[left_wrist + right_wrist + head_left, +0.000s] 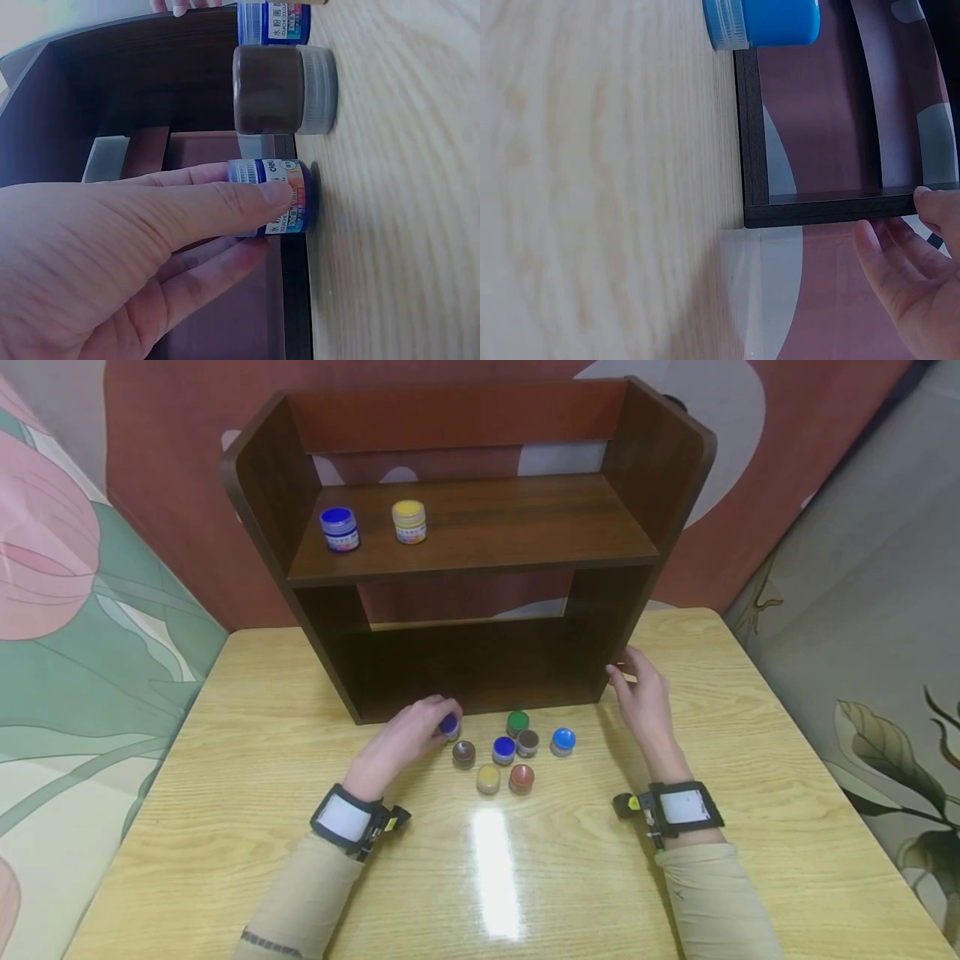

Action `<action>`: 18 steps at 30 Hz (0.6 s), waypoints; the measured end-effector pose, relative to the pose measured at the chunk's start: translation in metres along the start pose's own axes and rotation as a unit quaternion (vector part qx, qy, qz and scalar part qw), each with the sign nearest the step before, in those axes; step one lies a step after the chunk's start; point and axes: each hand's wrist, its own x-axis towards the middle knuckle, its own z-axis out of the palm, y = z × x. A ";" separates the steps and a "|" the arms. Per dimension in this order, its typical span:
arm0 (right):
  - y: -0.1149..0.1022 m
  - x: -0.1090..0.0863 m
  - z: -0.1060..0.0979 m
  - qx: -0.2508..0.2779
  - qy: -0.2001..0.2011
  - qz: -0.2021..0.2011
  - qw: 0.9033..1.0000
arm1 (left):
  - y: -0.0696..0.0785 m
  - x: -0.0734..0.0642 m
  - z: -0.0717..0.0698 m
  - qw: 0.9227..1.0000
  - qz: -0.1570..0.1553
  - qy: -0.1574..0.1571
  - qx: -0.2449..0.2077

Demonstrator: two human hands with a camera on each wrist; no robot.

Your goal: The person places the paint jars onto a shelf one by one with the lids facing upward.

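Observation:
My left hand [405,739] pinches a small blue paint jar [289,195] between thumb and fingers, low over the table in front of the shelf unit [450,568]. Close beside it stands a dark brown paint jar [463,754]. Around them are another blue jar [504,750], a green jar [517,723], a grey-brown jar [527,742], a light blue jar [563,742], a yellow jar [488,778] and a red-brown jar [522,778]. The right hand [647,697] is at the unit's right side panel [832,212], thumb tip at its front edge, other fingers relaxed along the outside.
On the upper shelf board [517,522], a blue jar [341,530] and a yellow jar [409,522] stand toward the left. Below is a lower compartment with a dark bottom board [480,664]. The unit stands on a wooden table [570,877] against a patterned wall covering [165,460].

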 end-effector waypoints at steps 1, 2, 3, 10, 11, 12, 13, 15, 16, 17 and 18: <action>0.000 0.000 0.000 -0.001 0.000 0.000 1.000 | 0.000 0.000 0.001 1.000 -0.001 -0.002 0.000; 0.000 0.000 0.000 0.000 -0.001 0.001 1.000 | 0.000 0.000 0.001 1.000 -0.005 -0.005 0.000; 0.000 0.000 0.000 0.000 -0.001 0.002 1.000 | 0.000 0.001 0.001 1.000 -0.006 -0.007 0.001; 0.001 0.001 0.001 0.011 0.001 -0.002 1.000 | 0.000 0.000 0.002 1.000 -0.018 -0.017 0.014; 0.001 0.001 0.001 0.013 0.000 -0.003 1.000 | 0.000 0.000 0.002 1.000 -0.019 -0.016 0.014; 0.001 0.000 0.001 0.013 0.000 -0.004 1.000 | 0.001 0.000 0.002 1.000 -0.020 -0.016 0.016; 0.001 0.000 0.000 0.013 0.000 -0.005 1.000 | 0.001 0.000 0.003 1.000 -0.020 -0.016 0.018; 0.001 0.000 0.000 0.009 0.001 -0.003 1.000 | 0.001 0.001 0.004 0.999 -0.019 -0.015 0.021; 0.000 0.000 0.000 0.008 0.001 -0.003 1.000 | 0.001 0.001 0.005 0.999 -0.016 -0.014 0.025; 0.001 0.000 0.001 0.006 0.001 -0.001 1.000 | 0.000 0.001 0.006 0.999 -0.016 -0.015 0.028; 0.001 0.000 0.001 0.003 0.001 0.000 1.000 | 0.000 0.001 0.007 0.999 -0.015 -0.014 0.032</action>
